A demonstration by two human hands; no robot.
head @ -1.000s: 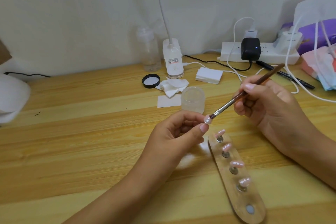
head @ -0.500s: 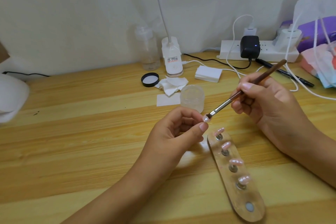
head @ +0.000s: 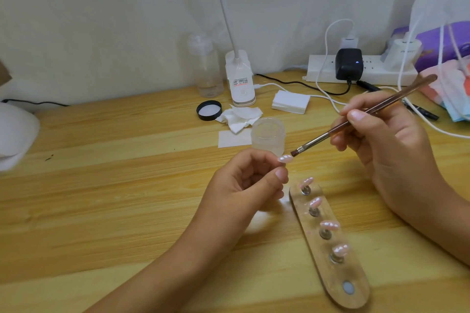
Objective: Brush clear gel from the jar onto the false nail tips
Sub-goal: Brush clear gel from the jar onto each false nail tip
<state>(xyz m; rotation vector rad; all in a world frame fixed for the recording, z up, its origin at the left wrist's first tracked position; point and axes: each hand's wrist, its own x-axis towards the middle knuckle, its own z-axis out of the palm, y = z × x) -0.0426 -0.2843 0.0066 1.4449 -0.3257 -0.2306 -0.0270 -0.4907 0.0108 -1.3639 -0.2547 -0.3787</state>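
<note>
Pink tip pinched in L hand – R hand grips brush.

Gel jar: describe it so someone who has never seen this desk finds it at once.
On the wooden desk, find the white lamp base against the wall and come toward the person, past the crumpled tissue. The gel jar stands there, just beyond the left hand. Unlike the tall clear bottle beside the lamp, it is short, wide, frosted and open-topped.
</note>
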